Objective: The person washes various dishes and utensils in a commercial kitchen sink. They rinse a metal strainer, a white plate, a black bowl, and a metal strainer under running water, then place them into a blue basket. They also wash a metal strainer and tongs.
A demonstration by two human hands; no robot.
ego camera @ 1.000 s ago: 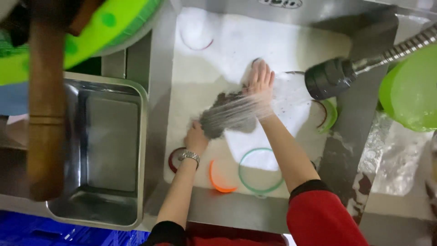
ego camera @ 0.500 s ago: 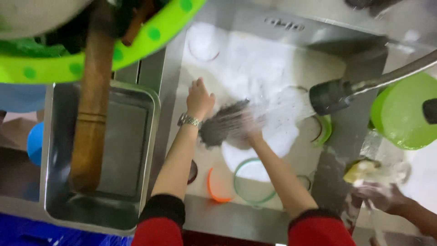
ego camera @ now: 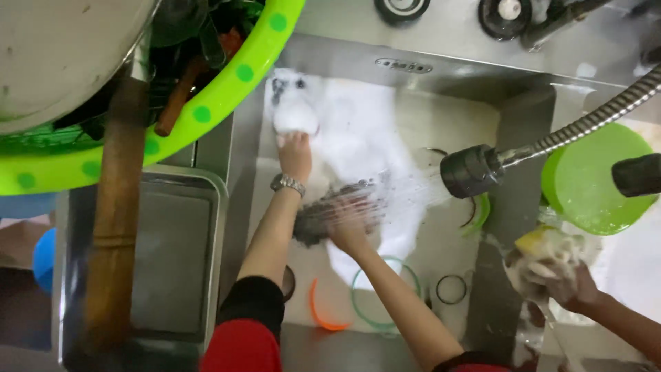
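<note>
Left grip (ego camera: 296, 155): I clasp a foam-covered dish (ego camera: 296, 114) at the sink's (ego camera: 413, 83) far corner.
Right grip (ego camera: 348, 224): open, flat under the sprayer's (ego camera: 471, 171) stream.

I read this as kitchen dishwashing station. Steel sink (ego camera: 413, 89) at centre holds foam (ego camera: 358, 117) and submerged coloured bowl rims (ego camera: 330, 317). Flexible-hose spray head (ego camera: 471, 171) at right sprays water. Empty steel tray (ego camera: 172, 269) at left, green dotted basket (ego camera: 227, 83) far left with utensils. Green plate (ego camera: 592, 186) on wet counter at right, where co-worker's hand (ego camera: 571, 286) grips soapy sponge (ego camera: 544, 258).
</note>
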